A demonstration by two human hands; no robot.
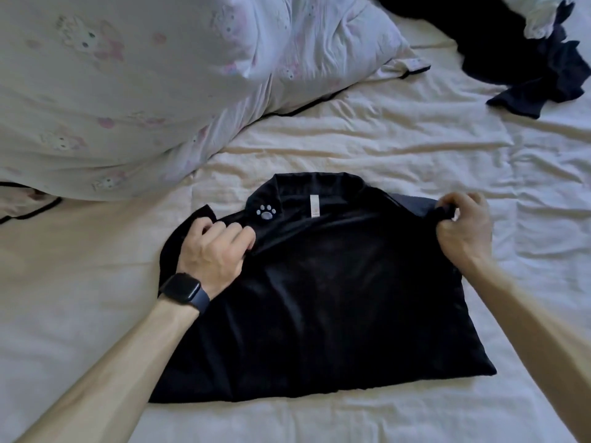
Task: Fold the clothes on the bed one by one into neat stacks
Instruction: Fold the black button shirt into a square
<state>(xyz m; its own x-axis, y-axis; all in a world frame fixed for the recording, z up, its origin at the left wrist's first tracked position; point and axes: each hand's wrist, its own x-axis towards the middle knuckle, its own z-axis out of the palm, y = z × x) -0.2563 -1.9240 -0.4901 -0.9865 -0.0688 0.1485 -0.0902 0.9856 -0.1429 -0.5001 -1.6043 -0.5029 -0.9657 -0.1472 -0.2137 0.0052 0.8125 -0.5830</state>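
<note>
Gripping the black shirt (319, 298) at its shoulders, both hands have curled fingers: the left hand (214, 247), a dark watch (182, 290) on its wrist, bunches fabric near a paw-print patch (266, 212); the right hand (463, 222) pinches the opposite shoulder. The shirt lies flat on the cream bedsheet (383, 139). A printed duvet (128, 91) is heaped far left, and dark unfolded clothes (527, 52) lie far right.
</note>
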